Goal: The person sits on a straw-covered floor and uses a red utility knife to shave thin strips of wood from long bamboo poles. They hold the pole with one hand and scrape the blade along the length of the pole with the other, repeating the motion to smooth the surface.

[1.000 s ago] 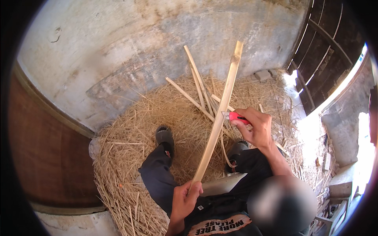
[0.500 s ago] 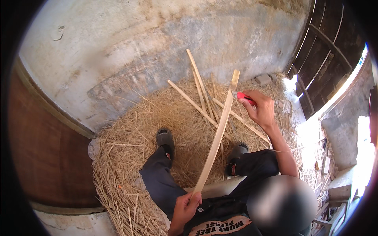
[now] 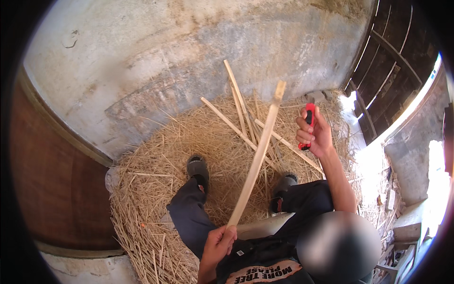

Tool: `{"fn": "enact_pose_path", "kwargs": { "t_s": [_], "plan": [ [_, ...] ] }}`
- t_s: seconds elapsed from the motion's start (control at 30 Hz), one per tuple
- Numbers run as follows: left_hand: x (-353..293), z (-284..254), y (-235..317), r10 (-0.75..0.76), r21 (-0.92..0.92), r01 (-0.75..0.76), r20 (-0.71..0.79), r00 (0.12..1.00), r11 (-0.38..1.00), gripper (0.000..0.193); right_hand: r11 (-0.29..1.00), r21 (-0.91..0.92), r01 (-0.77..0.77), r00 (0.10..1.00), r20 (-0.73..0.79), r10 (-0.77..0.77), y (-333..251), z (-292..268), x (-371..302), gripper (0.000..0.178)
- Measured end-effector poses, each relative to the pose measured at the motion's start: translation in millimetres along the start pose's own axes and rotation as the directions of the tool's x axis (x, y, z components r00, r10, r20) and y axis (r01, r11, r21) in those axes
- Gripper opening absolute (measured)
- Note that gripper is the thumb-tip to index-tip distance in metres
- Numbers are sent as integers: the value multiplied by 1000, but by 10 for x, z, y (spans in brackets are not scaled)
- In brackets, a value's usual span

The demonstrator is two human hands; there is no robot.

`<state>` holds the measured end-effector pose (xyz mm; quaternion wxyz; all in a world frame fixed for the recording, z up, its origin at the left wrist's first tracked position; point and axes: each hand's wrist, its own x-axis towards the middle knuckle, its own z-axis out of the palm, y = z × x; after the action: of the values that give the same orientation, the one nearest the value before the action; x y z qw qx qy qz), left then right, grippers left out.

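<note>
The long wooden strip (image 3: pixel 255 161) is slanting above the straw (image 3: pixel 161 146), and the left hand (image 3: pixel 218 244) is gripping its lower end. The right hand (image 3: pixel 316 131), which is apart from the strip, is closed around a red knife (image 3: pixel 310 109). Beyond, other sticks (image 3: pixel 227 119) lie toward the wall (image 3: pixel 189 57), and two dark shoes (image 3: pixel 197 167) stand on the straw

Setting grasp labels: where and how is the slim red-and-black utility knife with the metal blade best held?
Likely by the handle, from the lower right, as the right hand does. The knife stands nearly upright with its blade uppermost, so coming from below keeps clear of the edge, and the slim, elongated handle suits wrapped fingers.
</note>
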<state>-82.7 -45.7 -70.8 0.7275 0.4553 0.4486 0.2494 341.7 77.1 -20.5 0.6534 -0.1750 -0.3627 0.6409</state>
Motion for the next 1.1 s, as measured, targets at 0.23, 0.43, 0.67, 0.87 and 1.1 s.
{"fn": "enact_pose_path", "kwargs": {
  "t_s": [0.23,0.43,0.67,0.87,1.1],
  "plan": [
    [117,-15,21,135,122,-124,-91,987,985,38,854,-502,-133,818,-542,-192,-14,27,13,51],
    [207,32,28,202,390,-134,-142,969,911,34,213,-977,16,776,-122,-619,136,231,81,40],
    [228,171,101,227,536,-146,-88,970,831,33,325,-936,-131,835,-281,-473,172,-34,101,27],
    [248,132,42,217,390,-179,-57,975,903,36,239,-970,-44,826,-170,-537,88,-160,71,18],
    [280,26,75,189,324,-157,-70,979,933,31,174,-975,-135,815,-209,-540,12,-73,26,24]
  ]
}}
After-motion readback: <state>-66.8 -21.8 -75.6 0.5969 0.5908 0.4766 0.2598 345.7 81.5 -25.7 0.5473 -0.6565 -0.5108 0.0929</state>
